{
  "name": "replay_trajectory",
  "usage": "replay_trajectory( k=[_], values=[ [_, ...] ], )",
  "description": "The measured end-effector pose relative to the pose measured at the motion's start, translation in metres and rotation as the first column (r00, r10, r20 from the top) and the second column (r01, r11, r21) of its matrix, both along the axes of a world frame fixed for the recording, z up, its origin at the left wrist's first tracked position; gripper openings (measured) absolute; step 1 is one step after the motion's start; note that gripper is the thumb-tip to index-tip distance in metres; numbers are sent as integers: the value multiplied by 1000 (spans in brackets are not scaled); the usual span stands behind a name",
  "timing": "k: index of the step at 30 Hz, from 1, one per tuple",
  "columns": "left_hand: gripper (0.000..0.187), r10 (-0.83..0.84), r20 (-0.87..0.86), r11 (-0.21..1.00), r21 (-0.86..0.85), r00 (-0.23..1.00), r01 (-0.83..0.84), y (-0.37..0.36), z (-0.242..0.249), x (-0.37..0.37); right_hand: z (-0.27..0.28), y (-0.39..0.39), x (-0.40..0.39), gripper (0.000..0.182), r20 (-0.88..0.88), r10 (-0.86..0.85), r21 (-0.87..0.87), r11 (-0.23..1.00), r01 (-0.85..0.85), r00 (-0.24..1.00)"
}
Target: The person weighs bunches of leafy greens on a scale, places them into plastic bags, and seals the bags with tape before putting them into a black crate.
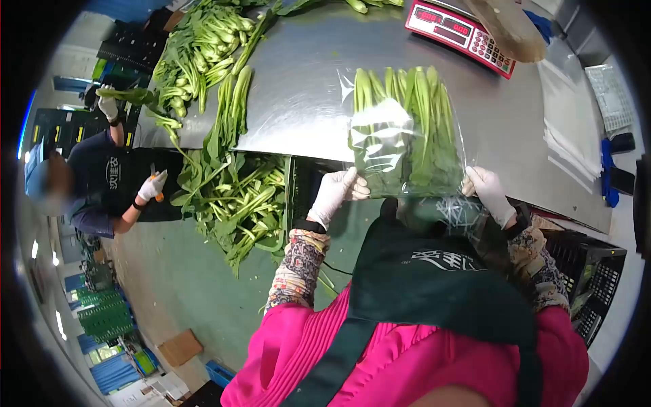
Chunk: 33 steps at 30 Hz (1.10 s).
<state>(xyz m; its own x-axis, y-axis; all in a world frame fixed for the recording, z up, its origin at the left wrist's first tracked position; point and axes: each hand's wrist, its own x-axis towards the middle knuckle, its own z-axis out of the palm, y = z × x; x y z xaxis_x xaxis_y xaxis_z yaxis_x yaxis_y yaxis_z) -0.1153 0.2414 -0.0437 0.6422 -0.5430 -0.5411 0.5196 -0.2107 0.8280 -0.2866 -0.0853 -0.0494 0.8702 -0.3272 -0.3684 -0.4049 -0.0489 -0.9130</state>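
A clear plastic bag [383, 136] lies over the near edge of the metal table, with long-stemmed leafy greens [427, 122] inside, stems pointing away from me. My left hand [339, 193], in a white glove, pinches the bag's near left corner. At the near right corner, my right hand [487, 192], gloved too, has its fingers closed on the plastic. Light glares off the film and hides part of the greens.
A red-framed scale [461, 34] stands at the back right of the metal table [305, 88]. Loose greens [210, 54] are heaped at the back left, more in a crate [251, 203] below. White plastic sheets [569, 122] lie right. A co-worker [95, 180] holds a knife-like tool.
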Motion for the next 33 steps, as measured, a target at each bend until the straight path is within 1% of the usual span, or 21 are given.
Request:
replay_trajectory(
  k=[1, 5, 6, 8, 10, 12, 13, 15, 16, 17, 19, 21, 23, 24, 25, 27, 29, 30, 31, 32, 33],
  values=[
    [37, 1, 3, 1000, -6, 1000, -1, 1, 2, -1, -1, 0, -2, 32, -51, -41, 34, 999, 42, 998],
    [38, 31, 74, 998, 60, 997, -35, -2, 4, -6, -4, -2, -4, 34, 99, -70, 149, 987, 54, 993],
    [37, 36, 63, 996, 81, 997, -41, -3, 9, -7, 11, 4, 2, 35, -64, -66, 46, 997, 69, 996],
    [35, 21, 129, 991, 129, 991, -38, 1, -1, -6, 11, 4, 3, 35, -53, -89, 43, 995, 92, 995],
    [35, -11, 90, 995, 97, 996, 2, 0, 5, -12, 10, 3, 1, 35, -46, -106, 43, 993, 108, 993],
    [34, 65, 69, 998, 22, 996, -66, 2, -3, -14, 11, 4, 1, 35, -53, -74, 17, 997, 75, 996],
    [31, 77, 43, 996, 51, 996, -79, 4, -4, -14, 10, 4, -1, 35, -57, -95, 14, 995, 96, 994],
    [24, 135, 339, 942, 248, 931, -226, -4, 5, -20, 11, 5, 0, 35, 19, -51, -77, 996, 52, 999],
    [20, -228, 813, 783, 480, 536, -396, -10, 18, -27, 14, 7, 7, 36, -149, -103, -192, 979, 73, 984],
    [34, -274, 890, 791, 424, 364, -441, -19, 31, -29, 12, 6, 9, 36, -150, -127, -184, 978, 99, 981],
    [47, -183, 983, 918, 158, -34, -364, -51, 49, -23, 7, 5, 9, 40, -164, -58, -300, 954, 7, 985],
    [55, -470, 878, 863, 434, -93, -259, -75, 54, -14, 10, 6, 6, 42, -136, -46, -281, 960, 5, 990],
    [62, -677, 734, 714, 674, 55, -188, -75, -8, 5, 24, 5, 14, 37, -196, 30, -507, 853, -127, 980],
    [63, -623, 773, 756, 635, 125, -158, -75, -10, 4, 26, 9, 20, 31, -170, -67, -725, 685, -79, 983],
    [64, -565, 803, 796, 591, 191, -128, -76, -11, 4, 53, 13, 30, 25, -240, -136, -748, 657, -94, 961],
    [66, -603, 779, 765, 626, 172, -153, -76, -12, 3, 56, 12, 46, 32, 82, 107, -967, 248, 53, 991],
    [64, -626, 734, 745, 663, 264, -78, -77, -2, 3, 67, 25, 70, 46, 121, 224, -964, 259, 60, 967],
    [63, -603, 753, 760, 643, 262, -100, -79, 0, 1, 50, 29, 77, 55, -89, 266, -988, 98, -118, 960],
    [62, -579, 775, 783, 615, 251, -92, -76, -4, 0, 3, 27, 84, 59, -107, 256, -941, 285, -180, 961],
    [62, -910, 367, 413, 837, -193, -359, -54, -47, 18, 24, 27, 78, 60, -56, 204, -914, 384, -133, 977],
    [64, -753, 658, 648, 748, 28, -140, -55, -43, 18, 2, 34, 79, 61, 80, -5, -922, 379, 76, 997]
  ],
)
